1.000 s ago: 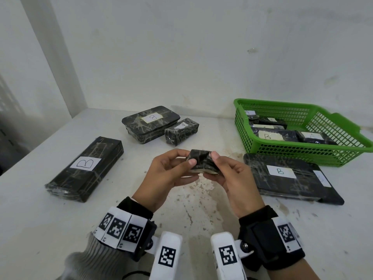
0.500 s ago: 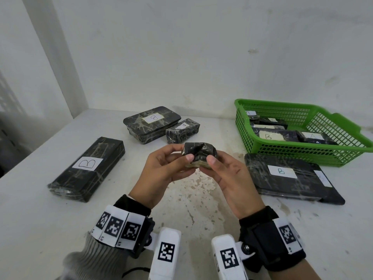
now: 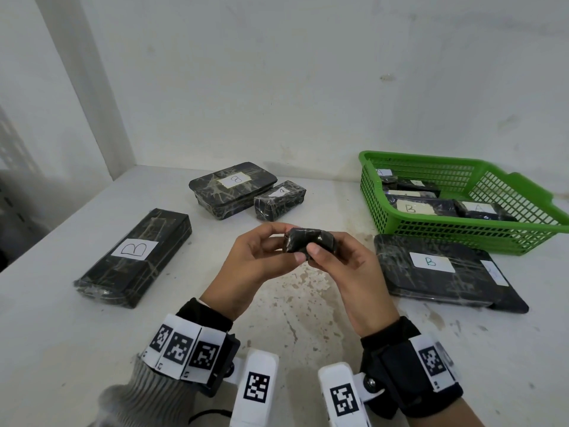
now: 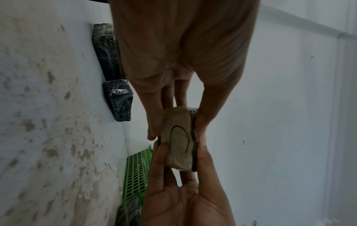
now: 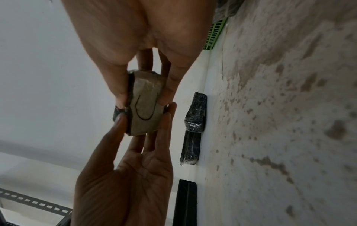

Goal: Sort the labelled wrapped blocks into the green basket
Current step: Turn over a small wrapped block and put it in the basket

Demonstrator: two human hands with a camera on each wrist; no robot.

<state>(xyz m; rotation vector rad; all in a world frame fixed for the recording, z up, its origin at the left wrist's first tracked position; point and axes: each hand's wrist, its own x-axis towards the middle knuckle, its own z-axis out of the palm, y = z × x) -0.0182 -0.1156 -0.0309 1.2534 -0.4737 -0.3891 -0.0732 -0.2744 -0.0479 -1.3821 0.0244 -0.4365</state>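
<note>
Near the desk's (image 3: 61,318) left edge lies a long block labelled B (image 3: 134,257), while above the desk's middle the left hand (image 3: 255,263) and right hand (image 3: 348,272) each grip the small wrapped block (image 3: 309,241), with the green basket (image 3: 492,238) at the far right corner.

Glossy film-wrapped block (image 3: 311,243), green plastic basket (image 3: 462,238)

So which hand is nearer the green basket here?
The right. The right hand holds the small wrapped block on the side towards the green basket, short of its near corner; the left hand grips the block's far side.
</note>
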